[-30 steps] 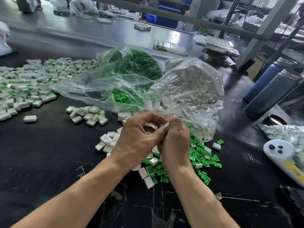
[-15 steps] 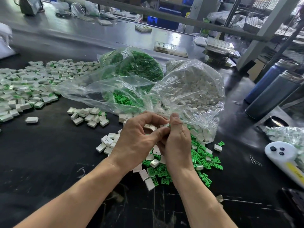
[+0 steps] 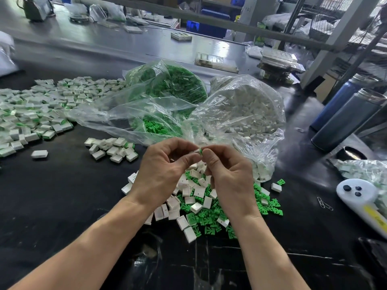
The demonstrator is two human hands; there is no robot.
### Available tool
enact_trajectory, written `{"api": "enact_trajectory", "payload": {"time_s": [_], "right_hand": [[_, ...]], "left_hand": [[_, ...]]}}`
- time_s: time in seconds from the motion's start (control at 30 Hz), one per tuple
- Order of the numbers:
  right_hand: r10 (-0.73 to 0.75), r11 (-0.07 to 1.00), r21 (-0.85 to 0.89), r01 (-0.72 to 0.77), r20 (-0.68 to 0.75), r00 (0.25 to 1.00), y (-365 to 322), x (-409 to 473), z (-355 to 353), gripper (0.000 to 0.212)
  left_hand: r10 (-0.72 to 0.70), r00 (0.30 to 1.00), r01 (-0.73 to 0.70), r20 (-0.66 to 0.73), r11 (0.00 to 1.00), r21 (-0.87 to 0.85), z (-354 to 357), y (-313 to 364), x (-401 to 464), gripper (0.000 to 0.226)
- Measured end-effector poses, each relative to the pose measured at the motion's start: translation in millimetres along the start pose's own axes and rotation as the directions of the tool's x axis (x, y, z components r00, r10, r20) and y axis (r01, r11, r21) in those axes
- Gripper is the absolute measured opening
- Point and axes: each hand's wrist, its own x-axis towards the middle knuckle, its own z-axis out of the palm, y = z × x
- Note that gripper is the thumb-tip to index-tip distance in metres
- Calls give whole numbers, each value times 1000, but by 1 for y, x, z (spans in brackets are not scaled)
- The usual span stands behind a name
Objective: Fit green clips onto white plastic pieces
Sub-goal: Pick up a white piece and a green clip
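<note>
Inspecting from my remote station, I find the left hand (image 3: 161,174) pinching a white piece (image 3: 196,151) while right-hand fingers (image 3: 211,156) pinch a green clip (image 3: 200,151) touching its right edge, above the surface (image 3: 62,195) pile.

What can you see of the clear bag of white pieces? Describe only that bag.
The clear bag of white pieces is thin, crinkled, glossy plastic film, bulging with small white plastic pieces. It lies slumped on the black table, its open mouth toward the person, pieces spilling out. It touches the bag of green clips on its left.
</note>
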Motion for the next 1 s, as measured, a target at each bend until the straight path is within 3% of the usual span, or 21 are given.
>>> {"api": "enact_trajectory", "payload": {"time_s": [0.23,0.43,0.57,0.7,0.87,1.0], "right_hand": [[15,1000,-6,-15,7,1000,2,2,-1,5],[50,999,15,-50,-1,999,2,0,2,11],[66,998,1,-66,-19,998,3,1,3,14],[112,994,4,-112,-29,993,3,0,3,14],[153,986,-41,-160,-147,977,8,4,-3,17],[151,982,-82,-169,-192,970,9,5,-8,28]], "left_hand": [[30,999,-30,15,1000,5,-2,-3,-1,15],[160,986,-169,56,934,313,-5,-6,-2,19],[227,972,-229,56,877,423,-5,-4,-2,17],[242,969,-229,39,840,492,-5,-3,-2,16],[214,977,-191,23,815,548,-11,-4,-1,17],[146,989,-109,-9,777,621,-20,-6,4,23]]}}
